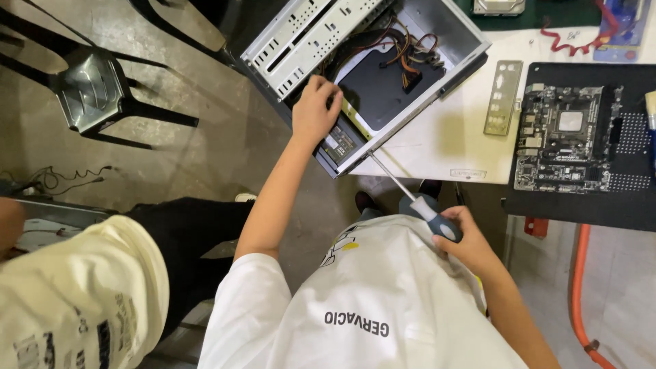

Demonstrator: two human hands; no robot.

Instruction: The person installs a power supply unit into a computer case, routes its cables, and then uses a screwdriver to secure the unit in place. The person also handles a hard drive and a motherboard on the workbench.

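An open silver computer case (437,31) lies on its side at the corner of a white table (437,147), with coloured cables and a black panel inside. My left hand (314,109) rests on the case's front corner, fingers curled over the metal drive cage. My right hand (468,242) is close to my chest and grips the blue-grey handle of a screwdriver (427,208). Its long shaft points up-left, and the tip is by the case's lower edge.
A silver port shield (503,97) lies on the table beside a motherboard (562,137) on a black mat (581,205). A red coiled cable (572,42) lies at the back. A black stool (89,89) stands on the floor to the left. Another person's cream sleeve (75,294) is at lower left. An orange hose (579,294) runs down at the right.
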